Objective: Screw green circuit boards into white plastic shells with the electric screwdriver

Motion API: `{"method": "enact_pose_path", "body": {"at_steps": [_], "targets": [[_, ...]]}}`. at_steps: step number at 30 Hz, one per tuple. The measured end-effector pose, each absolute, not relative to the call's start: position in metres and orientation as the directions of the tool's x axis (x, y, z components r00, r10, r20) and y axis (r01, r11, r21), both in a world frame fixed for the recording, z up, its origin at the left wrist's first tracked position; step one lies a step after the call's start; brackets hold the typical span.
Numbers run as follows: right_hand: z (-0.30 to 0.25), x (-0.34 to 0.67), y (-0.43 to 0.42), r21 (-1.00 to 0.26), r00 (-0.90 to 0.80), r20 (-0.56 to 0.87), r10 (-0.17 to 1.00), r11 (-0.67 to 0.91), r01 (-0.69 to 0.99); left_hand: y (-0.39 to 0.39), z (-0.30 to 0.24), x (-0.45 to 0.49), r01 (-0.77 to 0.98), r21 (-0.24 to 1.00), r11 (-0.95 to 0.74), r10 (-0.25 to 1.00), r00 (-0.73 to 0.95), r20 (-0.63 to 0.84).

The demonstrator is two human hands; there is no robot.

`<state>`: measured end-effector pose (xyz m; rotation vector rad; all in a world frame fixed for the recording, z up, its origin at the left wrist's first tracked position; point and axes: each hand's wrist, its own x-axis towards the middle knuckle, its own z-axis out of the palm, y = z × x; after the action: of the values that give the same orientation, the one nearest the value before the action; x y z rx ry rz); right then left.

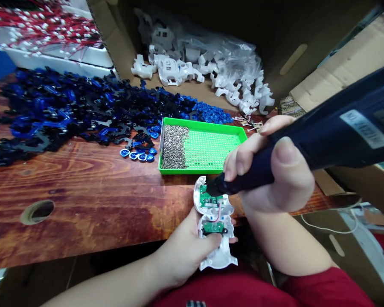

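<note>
My left hand [182, 251] grips a white plastic shell [216, 251] with a green circuit board [208, 199] set inside it, held at the near edge of the wooden table [83, 204]. My right hand [272, 170] is wrapped round a dark blue electric screwdriver [333, 128]. Its tip rests on the upper end of the circuit board. A thin red wire runs across the middle of the shell.
A green tray [211, 149] with a heap of small screws [174, 147] lies just beyond the shell. Blue and black plastic parts [67, 111] cover the table's left. White shells [205, 64] in bags fill a cardboard box behind. A round hole [37, 211] is in the tabletop.
</note>
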<state>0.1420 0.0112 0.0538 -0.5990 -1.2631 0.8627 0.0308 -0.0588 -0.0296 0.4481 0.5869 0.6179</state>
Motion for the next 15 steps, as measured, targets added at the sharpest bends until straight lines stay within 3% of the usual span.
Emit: {"method": "enact_pose_path", "body": {"at_steps": [7,15], "targets": [[0.0544,0.1401,0.0076,-0.808,0.086,0.552,0.829,0.557,-0.191,-0.0597,-0.0296,0.029,-0.32,0.618,0.718,0.628,0.68,-0.378],[0.056,0.1427,0.0039,-0.782,0.119,0.574,0.81,0.586,-0.213,-0.0561,-0.0242,0.0303,-0.324,0.598,0.733,0.625,0.668,-0.404]]}}
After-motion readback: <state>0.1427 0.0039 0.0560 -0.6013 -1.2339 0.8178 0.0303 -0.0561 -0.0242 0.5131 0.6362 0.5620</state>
